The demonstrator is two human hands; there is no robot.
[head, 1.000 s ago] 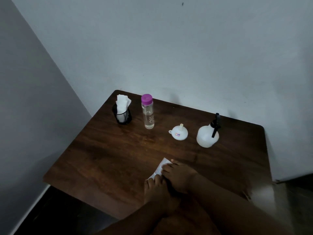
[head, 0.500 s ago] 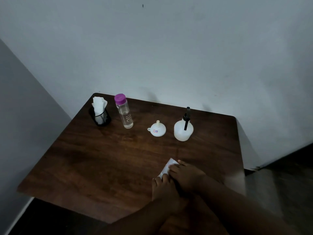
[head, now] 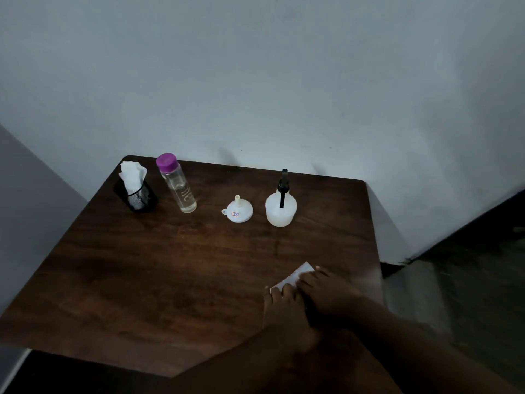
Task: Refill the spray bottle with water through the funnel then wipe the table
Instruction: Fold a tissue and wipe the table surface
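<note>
A white spray bottle with a black nozzle stands at the back right of the dark wooden table. Left of it a white funnel lies mouth down, spout up. Further left stands a clear water bottle with a purple cap. Near the table's front right a folded white tissue lies flat. My left hand and my right hand both press on it with fingers flat; most of the tissue is hidden under them.
A black mesh cup holding white tissues stands at the back left corner. Grey walls close off the table's back and left. The table's right edge drops to a dark floor.
The view has swung, so the table's objects sit further left and lower in frame. Both hands stay pressed on the tissue, which has shifted slightly toward the table's right side.
</note>
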